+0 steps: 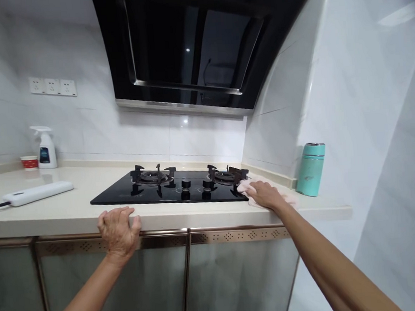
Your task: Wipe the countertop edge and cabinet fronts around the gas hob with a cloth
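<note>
My right hand (264,194) presses a pale pink cloth (244,186) down at the right front corner of the black gas cooktop (117,192). Part of the cloth spreads under the palm onto the counter (183,208). My left hand (119,230) rests on the counter's front edge, its fingers laid over the top and the thumb apart, with nothing held. Two burners, the left burner (153,177) and the right burner (225,176), carry dark pan supports. Between them at the front stand two black knobs, one the left knob (186,184).
A turquoise bottle (311,169) stands right of the cloth by the wall. At the left are a white corded device (39,193), a white spray bottle (46,148) and a red cup (29,162). A black range hood (186,48) overhangs the cooktop.
</note>
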Available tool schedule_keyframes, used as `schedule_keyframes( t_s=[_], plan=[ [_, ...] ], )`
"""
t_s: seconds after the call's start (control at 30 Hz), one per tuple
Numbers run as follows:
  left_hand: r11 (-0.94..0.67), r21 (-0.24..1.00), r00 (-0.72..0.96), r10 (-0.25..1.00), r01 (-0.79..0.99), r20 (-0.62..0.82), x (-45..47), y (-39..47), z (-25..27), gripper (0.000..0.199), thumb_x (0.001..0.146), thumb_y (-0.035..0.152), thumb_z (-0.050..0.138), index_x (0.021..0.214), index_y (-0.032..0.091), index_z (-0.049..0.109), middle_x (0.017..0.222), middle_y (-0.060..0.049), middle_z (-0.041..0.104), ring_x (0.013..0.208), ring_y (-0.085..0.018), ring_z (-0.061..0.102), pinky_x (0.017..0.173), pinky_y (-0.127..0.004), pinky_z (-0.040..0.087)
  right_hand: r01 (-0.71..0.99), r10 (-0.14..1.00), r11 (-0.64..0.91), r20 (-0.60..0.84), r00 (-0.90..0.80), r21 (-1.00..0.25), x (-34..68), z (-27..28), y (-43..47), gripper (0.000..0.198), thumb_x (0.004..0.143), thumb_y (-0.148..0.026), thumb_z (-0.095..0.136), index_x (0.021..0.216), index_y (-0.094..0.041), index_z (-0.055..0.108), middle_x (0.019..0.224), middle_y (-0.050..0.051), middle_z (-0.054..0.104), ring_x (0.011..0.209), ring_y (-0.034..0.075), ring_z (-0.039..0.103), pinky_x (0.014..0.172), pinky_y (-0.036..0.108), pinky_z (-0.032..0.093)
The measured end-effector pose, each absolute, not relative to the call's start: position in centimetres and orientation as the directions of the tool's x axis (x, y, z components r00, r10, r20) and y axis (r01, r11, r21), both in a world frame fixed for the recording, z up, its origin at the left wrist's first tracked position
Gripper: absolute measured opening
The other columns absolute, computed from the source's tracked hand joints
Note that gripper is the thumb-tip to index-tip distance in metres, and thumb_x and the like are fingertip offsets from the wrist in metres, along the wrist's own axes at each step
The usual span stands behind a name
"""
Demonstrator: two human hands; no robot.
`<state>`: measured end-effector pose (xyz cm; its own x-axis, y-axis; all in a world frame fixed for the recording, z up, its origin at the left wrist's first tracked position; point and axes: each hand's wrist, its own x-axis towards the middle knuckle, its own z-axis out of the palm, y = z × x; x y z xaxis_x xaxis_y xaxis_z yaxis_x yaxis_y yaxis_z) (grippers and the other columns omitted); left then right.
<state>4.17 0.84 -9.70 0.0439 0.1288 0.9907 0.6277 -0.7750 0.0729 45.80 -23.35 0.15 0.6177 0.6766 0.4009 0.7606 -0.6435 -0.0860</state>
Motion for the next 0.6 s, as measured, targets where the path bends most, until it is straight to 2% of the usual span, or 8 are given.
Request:
schedule_keyframes(
  t_s=[0.13,0.27,0.33,0.4,0.5,0.6],
  plan=[
    [-0.751,0.046,0.059,0.113,0.659,0.992,4.1,0.2,-9.6,0.027,0.093,0.037,0.048,0.100,0.018,0.066,0.101,-0.011,0.071,0.102,-0.030,0.059,0.108,-0.051,0.031,0.879,0.762,-0.462,0.454,0.462,-0.119,38.9,-0.8,-23.0,0.048,0.099,-0.053,0.038,0.133,-0.026,0.057,0.141,0.008,0.055,0.123,0.027,0.050,0.098,0.042,0.043],
    [-0.740,0.031,0.066,0.102,0.672,0.993,4.1,-0.2,-9.5,0.027,0.095,0.036,0.047,0.100,0.018,0.066,0.100,-0.011,0.071,0.101,-0.029,0.059,0.108,-0.050,0.031,0.991,0.816,-0.045,0.567,0.108,-0.125,30.8,-2.0,-21.1,0.036,0.096,-0.051,0.050,0.116,-0.025,0.066,0.124,0.007,0.063,0.109,0.025,0.053,0.091,0.040,0.043],
    [-0.741,0.022,0.080,0.102,0.672,0.992,3.9,-0.2,-9.5,0.027,0.095,0.037,0.047,0.101,0.018,0.066,0.101,-0.011,0.071,0.102,-0.029,0.059,0.108,-0.050,0.030,0.992,0.780,0.121,0.621,-0.082,-0.022,26.4,-2.5,-19.0,0.030,0.093,-0.049,0.059,0.113,-0.027,0.066,0.122,0.006,0.063,0.108,0.025,0.052,0.092,0.040,0.041],
    [-0.749,0.005,0.110,0.103,0.662,0.989,3.5,0.0,-9.6,0.029,0.096,0.037,0.046,0.103,0.018,0.066,0.103,-0.011,0.071,0.103,-0.030,0.059,0.108,-0.050,0.030,0.968,0.715,0.209,0.654,-0.246,0.135,22.4,-3.2,-16.3,0.036,0.086,-0.046,0.069,0.119,-0.030,0.064,0.127,0.006,0.060,0.113,0.026,0.049,0.093,0.042,0.040],
    [-0.779,-0.040,0.179,0.094,0.626,0.979,2.7,0.5,-9.8,0.033,0.097,0.033,0.039,0.108,0.017,0.065,0.106,-0.012,0.071,0.104,-0.030,0.059,0.105,-0.050,0.032,0.912,0.603,0.229,0.685,-0.408,0.341,18.3,-4.2,-12.6,0.051,0.081,-0.042,0.075,0.128,-0.030,0.058,0.138,0.008,0.053,0.117,0.029,0.046,0.093,0.043,0.039],
    [-0.791,-0.078,0.230,0.081,0.607,0.970,2.0,0.8,-9.8,0.036,0.098,0.029,0.034,0.113,0.015,0.064,0.109,-0.014,0.070,0.106,-0.029,0.059,0.102,-0.048,0.034,0.889,0.479,0.173,0.752,-0.453,0.425,17.1,-5.2,-10.7,0.037,0.089,-0.038,0.065,0.125,-0.029,0.059,0.136,0.008,0.054,0.112,0.026,0.048,0.091,0.040,0.040]
  ],
)
